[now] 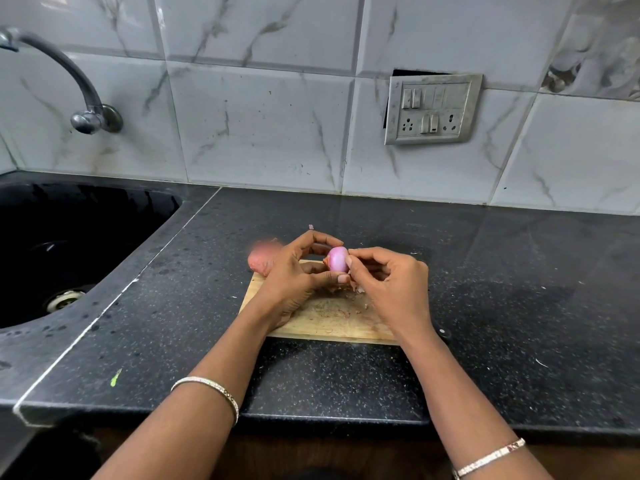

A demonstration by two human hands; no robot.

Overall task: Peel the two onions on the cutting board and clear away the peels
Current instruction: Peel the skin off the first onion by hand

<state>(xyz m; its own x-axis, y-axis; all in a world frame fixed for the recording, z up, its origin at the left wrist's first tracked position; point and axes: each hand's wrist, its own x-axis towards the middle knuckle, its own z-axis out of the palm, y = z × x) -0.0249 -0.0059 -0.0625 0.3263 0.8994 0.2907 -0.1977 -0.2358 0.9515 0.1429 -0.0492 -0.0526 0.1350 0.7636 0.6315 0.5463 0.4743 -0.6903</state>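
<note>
Two onions: one peeled onion (338,259), one skin-on onion (262,260). Two hands: left hand (296,277), right hand (393,285). Two bangles (207,389) (491,457). One cutting board (329,322), one desk (519,306), one sink (86,220), one tap (65,72), one switch panel (431,109).

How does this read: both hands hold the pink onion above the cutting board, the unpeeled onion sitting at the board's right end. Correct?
Wrong side: the head view shows the unpeeled onion at the cutting board's left corner, beside the left hand. That hand and the right hand hold the pink onion above the board.
</note>
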